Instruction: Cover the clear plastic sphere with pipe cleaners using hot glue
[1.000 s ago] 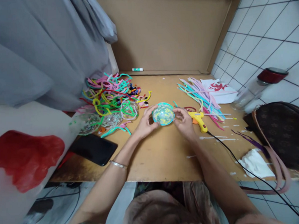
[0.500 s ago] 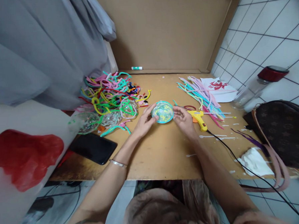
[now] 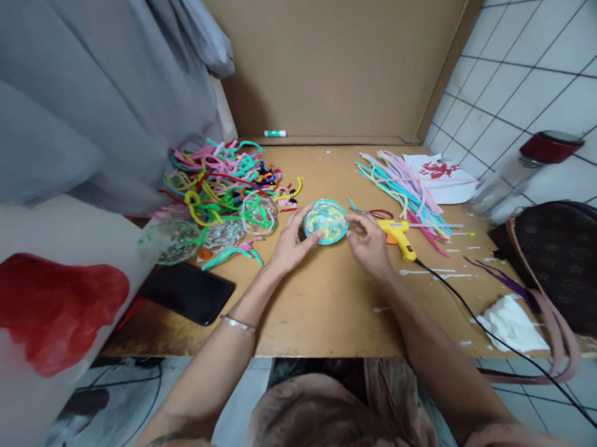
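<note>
A small round bowl-like piece (image 3: 326, 221), whitish and see-through with yellow and teal patches, has a teal pipe cleaner along its rim. My left hand (image 3: 294, 244) grips its left side, with the thumb over the near edge. At the right rim, the bent thumb and fingers of my right hand (image 3: 368, 243) pinch close against the edge; exactly what the fingertips hold there is too small to make out. A yellow glue gun (image 3: 398, 237) lies just right of that hand, beside red-handled scissors (image 3: 381, 214).
Tangled pipe cleaners (image 3: 216, 181) and clear round pieces (image 3: 223, 234) crowd the left side, behind a black phone (image 3: 189, 292). Straight pipe cleaners (image 3: 401, 188) lie back right. A bottle (image 3: 523, 172), brown bag (image 3: 566, 269), tissue (image 3: 512, 322) and the glue gun's cord (image 3: 463, 301) occupy the right.
The fingers of my right hand have curled in more at the rim. My left hand keeps its hold on the bowl-like piece; the whole view has shifted slightly.
</note>
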Demonstrator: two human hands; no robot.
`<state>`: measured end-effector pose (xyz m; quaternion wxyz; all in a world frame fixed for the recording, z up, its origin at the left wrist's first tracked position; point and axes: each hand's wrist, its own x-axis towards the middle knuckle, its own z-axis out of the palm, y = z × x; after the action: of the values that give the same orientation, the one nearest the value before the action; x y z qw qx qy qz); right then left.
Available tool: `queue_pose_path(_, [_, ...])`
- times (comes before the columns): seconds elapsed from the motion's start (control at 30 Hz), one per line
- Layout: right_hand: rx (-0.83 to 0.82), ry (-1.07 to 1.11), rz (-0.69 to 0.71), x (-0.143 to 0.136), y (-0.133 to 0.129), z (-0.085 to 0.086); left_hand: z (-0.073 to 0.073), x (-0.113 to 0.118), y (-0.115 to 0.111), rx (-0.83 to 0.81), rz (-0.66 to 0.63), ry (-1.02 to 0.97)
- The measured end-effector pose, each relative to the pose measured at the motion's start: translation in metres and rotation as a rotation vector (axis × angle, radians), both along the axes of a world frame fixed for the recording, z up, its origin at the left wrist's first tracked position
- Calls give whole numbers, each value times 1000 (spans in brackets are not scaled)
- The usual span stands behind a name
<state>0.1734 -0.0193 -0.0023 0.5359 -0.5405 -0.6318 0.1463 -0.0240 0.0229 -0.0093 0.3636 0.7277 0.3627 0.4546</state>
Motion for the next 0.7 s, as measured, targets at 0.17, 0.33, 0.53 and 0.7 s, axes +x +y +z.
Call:
queue_pose_path(0.17, [-27, 25, -49, -1, -3, 5, -1, 0, 1, 4, 0, 6])
queue_pose_path(0.33, [-138, 151, 45, -5, 0, 1, 1, 0, 0, 0, -6, 21])
queue_pose_path(0.53, [-167, 180, 70, -8, 0, -1, 0, 1, -1, 45, 7, 69])
queue_pose_path(0.7, [-140, 236, 76, -12, -2, 2, -7, 3, 2, 53, 37, 10])
